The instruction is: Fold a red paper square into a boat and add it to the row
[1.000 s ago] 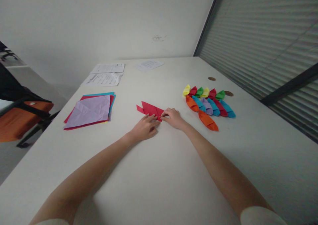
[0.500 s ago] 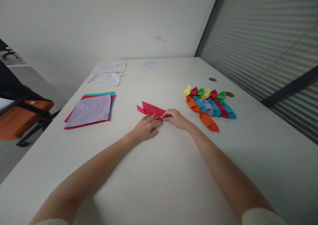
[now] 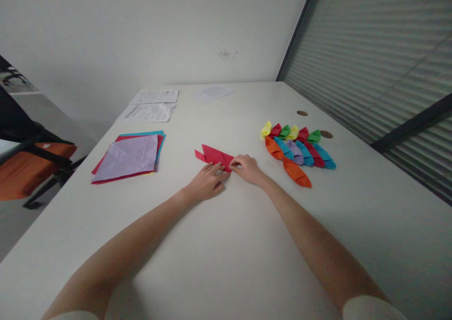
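A folded red sheet of paper (image 3: 211, 155) lies flat on the white table, its pointed flaps toward the left. My left hand (image 3: 207, 181) rests on its near edge with fingers apart, pressing the paper down. At the paper's right end, my right hand (image 3: 246, 168) pinches the near corner between thumb and forefinger. The two hands are close together, and the fingertips partly cover the corner.
To the left lies a stack of square coloured papers (image 3: 132, 157), lilac on top. At right sit several folded paper pieces (image 3: 296, 151) in rows, with an orange one (image 3: 297, 173) nearer. Printed sheets (image 3: 150, 112) lie farther back. An office chair (image 3: 35, 164) stands beyond the left edge.
My right hand has shifted slightly left along the red paper's right end. The left hand stays almost in place on the paper.
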Motion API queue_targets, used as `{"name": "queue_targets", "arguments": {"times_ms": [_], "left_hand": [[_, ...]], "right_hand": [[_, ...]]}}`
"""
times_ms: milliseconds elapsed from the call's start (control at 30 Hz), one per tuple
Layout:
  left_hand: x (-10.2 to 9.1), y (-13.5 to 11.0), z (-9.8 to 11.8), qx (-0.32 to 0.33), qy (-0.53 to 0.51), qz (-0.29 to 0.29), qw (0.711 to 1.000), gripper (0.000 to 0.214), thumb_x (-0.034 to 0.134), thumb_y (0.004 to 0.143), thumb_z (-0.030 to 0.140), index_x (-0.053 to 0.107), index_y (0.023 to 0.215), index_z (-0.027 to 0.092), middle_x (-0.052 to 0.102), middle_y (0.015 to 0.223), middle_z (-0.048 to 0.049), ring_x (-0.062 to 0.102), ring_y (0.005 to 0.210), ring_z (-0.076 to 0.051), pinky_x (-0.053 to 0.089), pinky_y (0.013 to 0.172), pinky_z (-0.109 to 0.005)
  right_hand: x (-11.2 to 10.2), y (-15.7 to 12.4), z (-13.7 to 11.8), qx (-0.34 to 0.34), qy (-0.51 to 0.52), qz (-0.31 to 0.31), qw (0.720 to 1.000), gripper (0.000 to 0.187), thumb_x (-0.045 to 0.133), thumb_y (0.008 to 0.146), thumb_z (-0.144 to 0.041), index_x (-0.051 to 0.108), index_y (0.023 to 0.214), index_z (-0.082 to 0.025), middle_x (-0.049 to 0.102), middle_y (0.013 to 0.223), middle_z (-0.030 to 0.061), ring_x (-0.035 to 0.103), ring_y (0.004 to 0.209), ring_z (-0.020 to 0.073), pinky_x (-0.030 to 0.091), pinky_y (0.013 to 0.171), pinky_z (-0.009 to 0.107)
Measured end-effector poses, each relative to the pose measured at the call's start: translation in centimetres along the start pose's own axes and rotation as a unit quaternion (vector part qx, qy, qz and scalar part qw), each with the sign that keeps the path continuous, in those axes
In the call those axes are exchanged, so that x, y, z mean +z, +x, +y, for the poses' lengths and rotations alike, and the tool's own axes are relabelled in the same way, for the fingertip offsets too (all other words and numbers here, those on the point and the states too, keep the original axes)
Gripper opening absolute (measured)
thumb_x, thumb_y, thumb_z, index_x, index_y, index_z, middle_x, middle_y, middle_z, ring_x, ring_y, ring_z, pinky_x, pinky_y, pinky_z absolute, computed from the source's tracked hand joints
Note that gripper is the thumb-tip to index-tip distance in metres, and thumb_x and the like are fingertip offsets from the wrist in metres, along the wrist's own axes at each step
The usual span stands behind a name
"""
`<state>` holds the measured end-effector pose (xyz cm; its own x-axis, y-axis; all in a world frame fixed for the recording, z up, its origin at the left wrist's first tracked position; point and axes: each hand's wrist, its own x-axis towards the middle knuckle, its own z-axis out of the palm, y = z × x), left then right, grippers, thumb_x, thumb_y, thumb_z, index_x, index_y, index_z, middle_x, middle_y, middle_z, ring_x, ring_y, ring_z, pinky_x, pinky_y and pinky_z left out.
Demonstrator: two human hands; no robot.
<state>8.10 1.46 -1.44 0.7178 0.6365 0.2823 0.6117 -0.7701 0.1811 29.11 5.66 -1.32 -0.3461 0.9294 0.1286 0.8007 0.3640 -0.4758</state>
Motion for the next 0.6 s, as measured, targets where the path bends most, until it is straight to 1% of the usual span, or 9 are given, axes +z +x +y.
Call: {"name": "queue_targets", "arguments": {"times_ms": [200,400,500,600], "left_hand": [[-0.01,-0.02,0.01,0.001,-0.002,-0.002,1.0,0.044,0.052,0.085,0.017,0.059,0.128,0.018,0.057,0.133,-0.0164,0.045,0.135,-0.03,0.037,0.111,-0.055],[0.22,0.07,-0.09,-0.031,-0.026,0.007,0.999,0.041,0.053,0.081,0.015,0.062,0.121,0.018,0.061,0.13,-0.0118,0.049,0.132,-0.027,0.035,0.114,-0.05],[0.07,0.13,0.01,-0.031,-0.028,0.004,0.999,0.045,0.052,0.081,0.015,0.059,0.125,0.019,0.06,0.132,-0.0119,0.047,0.133,-0.027,0.034,0.114,-0.05],[-0.14,0.17,0.15,-0.018,-0.017,0.003,1.0,0.047,0.053,0.084,0.02,0.056,0.131,0.021,0.057,0.132,-0.0132,0.045,0.134,-0.029,0.036,0.112,-0.052]], "right_hand": [[0.32,-0.13,-0.33,0.016,-0.012,0.022,1.0,0.009,0.064,0.086,-0.03,0.07,0.086,-0.025,0.07,0.094,0.0039,0.057,0.093,0.0231,0.038,0.083,0.038],[0.17,-0.04,-0.5,0.026,-0.015,0.012,0.999,0.008,0.065,0.085,-0.03,0.071,0.085,-0.025,0.07,0.093,0.0039,0.058,0.094,0.0233,0.038,0.084,0.039],[0.14,0.07,-0.46,0.024,-0.022,0.01,0.999,0.009,0.065,0.085,-0.031,0.072,0.085,-0.025,0.071,0.094,0.0041,0.058,0.093,0.0232,0.039,0.083,0.038],[0.09,0.17,-0.45,0.022,-0.029,0.006,0.999,0.009,0.065,0.085,-0.032,0.072,0.087,-0.026,0.071,0.094,0.0043,0.059,0.094,0.0236,0.039,0.083,0.039]]}}
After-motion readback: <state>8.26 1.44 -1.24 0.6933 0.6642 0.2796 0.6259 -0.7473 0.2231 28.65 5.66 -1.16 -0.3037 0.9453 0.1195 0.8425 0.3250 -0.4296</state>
